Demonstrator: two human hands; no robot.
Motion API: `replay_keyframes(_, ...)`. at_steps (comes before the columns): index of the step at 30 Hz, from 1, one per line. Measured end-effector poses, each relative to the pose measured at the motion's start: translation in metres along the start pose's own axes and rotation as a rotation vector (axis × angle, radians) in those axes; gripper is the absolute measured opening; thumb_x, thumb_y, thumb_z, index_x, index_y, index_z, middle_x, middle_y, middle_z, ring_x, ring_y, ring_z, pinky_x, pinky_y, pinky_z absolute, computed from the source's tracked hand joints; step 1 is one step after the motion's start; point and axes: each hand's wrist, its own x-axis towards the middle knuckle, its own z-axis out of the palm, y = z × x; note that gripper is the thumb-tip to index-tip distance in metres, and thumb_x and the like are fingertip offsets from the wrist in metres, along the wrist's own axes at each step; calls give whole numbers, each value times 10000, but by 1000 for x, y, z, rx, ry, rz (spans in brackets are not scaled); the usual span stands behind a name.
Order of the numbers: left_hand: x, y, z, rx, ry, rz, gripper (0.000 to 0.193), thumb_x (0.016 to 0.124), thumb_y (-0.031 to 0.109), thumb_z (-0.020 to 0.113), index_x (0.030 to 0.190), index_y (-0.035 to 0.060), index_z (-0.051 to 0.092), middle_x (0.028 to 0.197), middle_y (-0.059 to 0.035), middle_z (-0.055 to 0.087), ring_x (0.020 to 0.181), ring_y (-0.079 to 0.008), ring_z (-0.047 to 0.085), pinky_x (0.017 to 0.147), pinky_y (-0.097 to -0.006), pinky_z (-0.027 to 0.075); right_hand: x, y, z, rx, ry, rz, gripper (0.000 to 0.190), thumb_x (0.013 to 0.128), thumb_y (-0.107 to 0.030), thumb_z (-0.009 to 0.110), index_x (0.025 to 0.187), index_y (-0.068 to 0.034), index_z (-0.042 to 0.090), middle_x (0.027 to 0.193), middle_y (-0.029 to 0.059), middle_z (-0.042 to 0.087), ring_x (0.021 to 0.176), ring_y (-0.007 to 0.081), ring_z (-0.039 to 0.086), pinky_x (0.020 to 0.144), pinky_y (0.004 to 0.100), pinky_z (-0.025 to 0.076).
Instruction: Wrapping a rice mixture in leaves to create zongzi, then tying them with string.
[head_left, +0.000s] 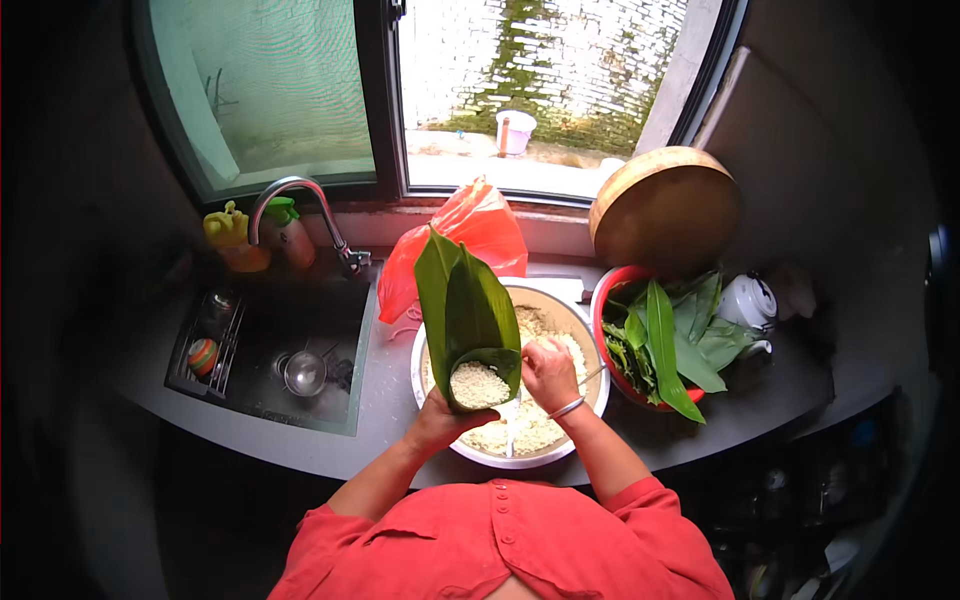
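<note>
My left hand (444, 421) grips a cone of broad green leaves (480, 307) from below, its long tips pointing up and away. White rice grains (480, 385) fill the cone's opening. Just right of it, my right hand (551, 375) is at the cone's edge with fingers bent; whether it pinches the leaf or something else is hidden. Under both hands stands a wide metal basin (531, 456) of rice, with a light-coloured utensil (512, 431) lying in it. A red basin (598, 304) holding loose green leaves (661, 345) is at the right.
A dark sink (315, 405) with a curved faucet (300, 182) and a small strainer (305, 373) lies at the left. Behind the rice stands a red plastic bag (480, 225). A round wooden lid or tray (667, 210) leans at the back right, near a white kettle-like vessel (746, 302).
</note>
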Motion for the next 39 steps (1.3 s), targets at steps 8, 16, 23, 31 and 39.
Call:
replay_keyframes(8,-2,-8,8,47,32,-44,609,603,-80,710,1147,57,472,1097,-26,521,1019,-136,488,872,-289,402,20,17,6,667,-16,55,372,765,-44,560,1128,-10,490,829,180,629,732,193,644,671,281,501)
replay_keyframes(16,14,0,-7,1,-73,-207,617,596,-97,711,1144,56,473,1092,-31,536,1007,-139,507,871,-294,419,48,6,-31,1860,-584,44,580,836,-361,554,1265,-10,385,1242,97,463,1159,175,412,1000,319,270)
replay_keyframes(23,30,4,-38,43,-299,-233,636,588,-72,726,1151,51,457,1073,-31,535,989,-145,508,866,-300,414,53,-29,-52,1496,-680,174,437,849,-202,558,1217,-5,429,1143,90,521,1043,171,512,895,306,406)
replay_keyframes(31,45,2,-57,-34,-358,-239,579,595,-56,732,1114,36,492,1031,-30,553,963,-139,514,847,-295,421,53,-44,-45,1502,-528,327,384,868,-192,534,1197,-9,456,1145,65,527,1042,155,504,909,299,397)
replay_keyframes(39,56,-2,-45,-77,-305,-265,541,615,-56,717,1100,35,496,1004,-32,558,919,-127,534,749,-275,477,53,-53,-53,1316,-323,116,275,869,-124,523,1121,-15,499,1049,28,540,945,127,511,835,271,417)
